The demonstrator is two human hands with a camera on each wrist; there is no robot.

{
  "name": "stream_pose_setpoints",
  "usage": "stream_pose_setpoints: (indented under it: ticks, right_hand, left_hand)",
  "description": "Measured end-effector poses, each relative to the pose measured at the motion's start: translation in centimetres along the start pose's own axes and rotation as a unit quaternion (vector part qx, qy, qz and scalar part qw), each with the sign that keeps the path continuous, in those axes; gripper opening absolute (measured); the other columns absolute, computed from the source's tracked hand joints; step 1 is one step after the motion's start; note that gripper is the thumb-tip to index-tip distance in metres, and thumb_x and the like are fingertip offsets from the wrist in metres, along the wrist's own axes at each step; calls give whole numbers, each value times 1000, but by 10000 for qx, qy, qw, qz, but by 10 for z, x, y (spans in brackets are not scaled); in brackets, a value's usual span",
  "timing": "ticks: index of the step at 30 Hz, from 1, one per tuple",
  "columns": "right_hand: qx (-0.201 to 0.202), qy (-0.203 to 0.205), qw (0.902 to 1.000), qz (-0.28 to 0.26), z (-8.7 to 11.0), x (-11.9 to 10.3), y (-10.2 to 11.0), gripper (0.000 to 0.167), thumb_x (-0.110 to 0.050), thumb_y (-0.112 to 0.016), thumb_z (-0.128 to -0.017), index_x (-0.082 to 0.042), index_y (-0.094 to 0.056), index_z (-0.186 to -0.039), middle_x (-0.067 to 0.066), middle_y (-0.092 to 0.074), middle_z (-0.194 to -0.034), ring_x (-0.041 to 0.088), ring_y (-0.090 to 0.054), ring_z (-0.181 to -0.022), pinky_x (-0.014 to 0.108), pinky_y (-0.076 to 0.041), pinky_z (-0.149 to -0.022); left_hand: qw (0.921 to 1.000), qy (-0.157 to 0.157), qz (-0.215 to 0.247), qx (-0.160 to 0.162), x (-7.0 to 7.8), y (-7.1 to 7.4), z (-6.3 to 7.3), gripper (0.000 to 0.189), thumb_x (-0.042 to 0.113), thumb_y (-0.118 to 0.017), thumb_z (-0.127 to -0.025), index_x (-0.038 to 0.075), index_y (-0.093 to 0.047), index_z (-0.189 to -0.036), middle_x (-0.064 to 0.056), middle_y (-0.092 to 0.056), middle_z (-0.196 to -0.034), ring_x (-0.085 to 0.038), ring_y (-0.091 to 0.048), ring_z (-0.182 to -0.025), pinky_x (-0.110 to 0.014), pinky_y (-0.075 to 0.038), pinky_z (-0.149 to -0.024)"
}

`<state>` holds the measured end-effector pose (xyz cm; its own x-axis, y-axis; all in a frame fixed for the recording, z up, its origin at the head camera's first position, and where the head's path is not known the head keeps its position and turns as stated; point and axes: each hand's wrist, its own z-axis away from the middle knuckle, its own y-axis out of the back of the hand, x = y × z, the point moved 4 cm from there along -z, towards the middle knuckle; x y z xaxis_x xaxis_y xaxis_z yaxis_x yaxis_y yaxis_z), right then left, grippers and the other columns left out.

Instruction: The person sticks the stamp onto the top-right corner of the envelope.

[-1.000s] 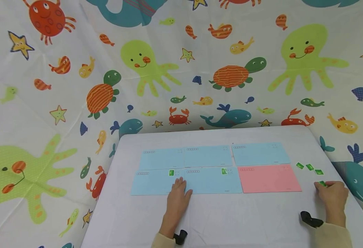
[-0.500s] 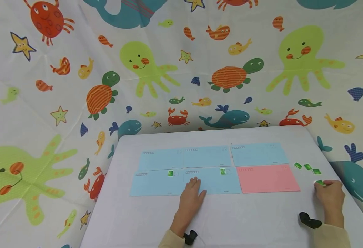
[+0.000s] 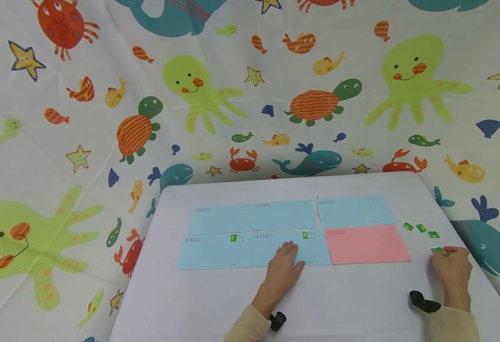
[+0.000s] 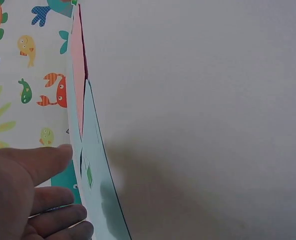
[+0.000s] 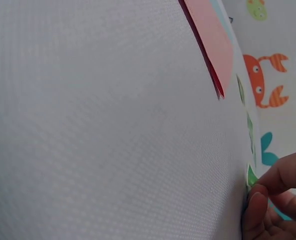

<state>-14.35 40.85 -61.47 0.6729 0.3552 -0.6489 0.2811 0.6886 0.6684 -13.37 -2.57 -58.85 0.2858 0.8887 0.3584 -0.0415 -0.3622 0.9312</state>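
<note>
My right hand [image 3: 452,267] pinches a small green stamp [image 3: 437,250] between thumb and forefinger at the right of the table; the right wrist view shows the same stamp [image 5: 252,176] at the fingertips. Three more green stamps [image 3: 421,228] lie just beyond it. My left hand [image 3: 283,268], fingers straight, is over the lower edge of the front middle blue envelope [image 3: 262,249], which bears a green stamp [image 3: 306,235] near its top right. The front left blue envelope [image 3: 211,254] has a stamp [image 3: 233,238] too. At the front right lies a pink envelope [image 3: 367,244].
Three blue envelopes form the back row, the right one [image 3: 354,213] set slightly apart from the other two. They lie on a white-covered table [image 3: 339,304]. Behind the table hangs a cloth [image 3: 232,109] printed with sea animals.
My left hand has slid right, from between the two front blue envelopes onto the middle one. My right hand keeps its grip on the stamp near the same spot.
</note>
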Motion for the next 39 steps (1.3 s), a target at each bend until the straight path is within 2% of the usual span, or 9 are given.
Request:
stream_pose_setpoints:
  ticks: [8,15,19,26,33,39]
  right_hand:
    - [-4,26,10000,78,-1,1,-1,58,-15,-39,-98,14,-25,-147,40,-40,-134,54,-41,-121,63,-42,-98]
    - [100,-9,9999,95,-2,0,0,59,-15,-39,-98,13,-27,-148,38,-42,-131,52,-43,-119,60,-43,-93]
    - [155,18,9998,76,-2,-1,-1,57,-15,-40,-98,13,-28,-147,38,-42,-130,52,-43,-119,60,-43,-94]
    - [179,54,9998,73,-2,-1,0,57,-16,-40,-99,14,-30,-146,38,-43,-128,52,-43,-117,57,-44,-86]
    - [140,103,9998,122,-3,0,1,55,-18,-39,-99,14,-33,-143,36,-45,-124,48,-45,-112,43,-42,-74]
    - [107,157,9997,156,0,0,0,54,-18,-37,-100,15,-34,-143,36,-44,-126,49,-42,-114,47,-42,-79]
  left_hand:
    - [9989,-210,-272,-327,25,-10,-13,51,35,-66,-97,7,-59,-139,-9,-55,-149,-24,-52,-140,-38,-48,-110]
    - [9982,-417,-349,-271,40,-20,-22,51,37,-65,-98,8,-58,-139,-7,-55,-149,-21,-51,-140,-36,-49,-109]
    - [9980,-477,-332,-250,45,-26,-26,51,39,-63,-99,9,-58,-140,-6,-55,-149,-19,-50,-141,-34,-45,-113]
    - [9977,-484,-338,-320,54,-30,-32,53,40,-62,-99,10,-56,-142,-5,-55,-149,-18,-49,-142,-33,-44,-114]
    - [9972,-598,-305,-322,60,-35,-35,53,40,-61,-100,10,-54,-143,-4,-55,-149,-18,-50,-141,-32,-43,-114]
    - [9947,-897,-466,-167,65,-41,-36,49,40,-58,-101,10,-58,-139,-4,-58,-146,-17,-52,-139,-30,-43,-114]
